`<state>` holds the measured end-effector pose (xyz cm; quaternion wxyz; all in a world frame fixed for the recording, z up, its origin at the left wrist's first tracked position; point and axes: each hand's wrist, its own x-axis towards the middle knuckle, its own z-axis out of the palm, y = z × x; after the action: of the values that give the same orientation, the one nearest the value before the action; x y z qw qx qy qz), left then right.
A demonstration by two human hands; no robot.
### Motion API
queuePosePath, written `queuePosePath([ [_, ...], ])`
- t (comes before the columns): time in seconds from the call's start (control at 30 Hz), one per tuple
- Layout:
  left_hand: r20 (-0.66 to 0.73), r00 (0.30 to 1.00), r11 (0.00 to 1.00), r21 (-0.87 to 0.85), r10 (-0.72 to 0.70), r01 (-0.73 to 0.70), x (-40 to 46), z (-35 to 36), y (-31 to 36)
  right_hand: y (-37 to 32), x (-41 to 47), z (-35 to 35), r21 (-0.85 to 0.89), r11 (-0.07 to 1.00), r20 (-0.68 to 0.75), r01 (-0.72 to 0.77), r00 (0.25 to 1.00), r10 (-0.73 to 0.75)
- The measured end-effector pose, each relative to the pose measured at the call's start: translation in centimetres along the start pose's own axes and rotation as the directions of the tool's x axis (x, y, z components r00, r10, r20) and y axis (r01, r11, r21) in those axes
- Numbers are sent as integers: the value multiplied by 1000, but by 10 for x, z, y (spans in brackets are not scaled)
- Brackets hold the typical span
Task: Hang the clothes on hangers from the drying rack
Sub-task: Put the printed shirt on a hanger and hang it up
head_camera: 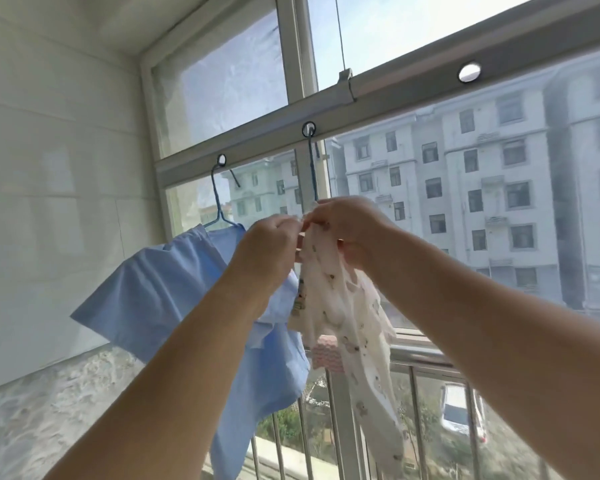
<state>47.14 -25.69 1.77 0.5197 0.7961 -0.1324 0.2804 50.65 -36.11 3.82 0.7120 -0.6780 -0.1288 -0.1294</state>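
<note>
A small white garment (340, 306) printed with tiny brown figures hangs in soft, thin folds from both raised hands, just under the second hanger (312, 168). Its cloth looks light and half see-through against the window (430, 188). The left hand (267, 247) pinches the top edge of the garment with curled fingers; the right hand (347, 226) grips the same edge from the other side, thumb underneath, so each grip is closed on the cloth. The two hands almost touch.

To the left a pale blue shirt (174, 299) hangs on the first hanger (219, 199), its sleeve spread out toward the wall (49, 168). A bit of pink patterned cloth (328, 353) shows behind the white garment.

No writing or labels can be read anywhere.

Counted: two blue wire hangers, each hooked through a round hole in the drying rack (395, 88); three holes in view along that bar; two hands; two garments plainly seen, with the pink piece a possible third.
</note>
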Motion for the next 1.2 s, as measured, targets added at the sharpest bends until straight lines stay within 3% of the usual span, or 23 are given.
queuePosePath([
  [0.1,7,998,985,-163,-64,64,0,2,-4,-4,0,-4,-30,994,31,107,994,-106],
  [0.2,-13,998,977,-205,-57,54,0,2,-8,-9,0,-11,20,995,-25,99,995,-98],
  [0.37,-52,998,973,-231,-40,27,2,3,-14,-12,-7,-26,-31,986,22,167,986,-166],
  [0.53,-173,984,987,-148,32,-58,-2,2,-31,4,-19,-56,-250,953,110,171,983,-148],
  [0.67,-184,977,994,34,105,-100,-7,11,-49,16,-34,-83,-348,928,182,131,981,-71],
  [0.77,-67,986,980,141,152,-141,-17,25,-60,29,-44,-103,-412,901,258,132,966,-24],
  [0.87,206,971,989,53,123,-137,-32,41,-67,43,-55,-121,-469,872,336,139,941,31],
  [0.93,423,905,995,-101,45,-2,-42,50,-70,51,-65,-133,-503,853,382,139,921,76],
  [1.03,692,721,932,-242,-30,270,-58,70,-75,65,-80,-155,-563,819,406,110,900,158],
  [1.1,776,631,901,-268,-7,340,-68,87,-82,75,-92,-170,-611,787,404,85,888,218],
  [1.2,799,600,912,-276,43,302,-86,115,-90,89,-107,-190,-722,686,362,85,892,270],
])
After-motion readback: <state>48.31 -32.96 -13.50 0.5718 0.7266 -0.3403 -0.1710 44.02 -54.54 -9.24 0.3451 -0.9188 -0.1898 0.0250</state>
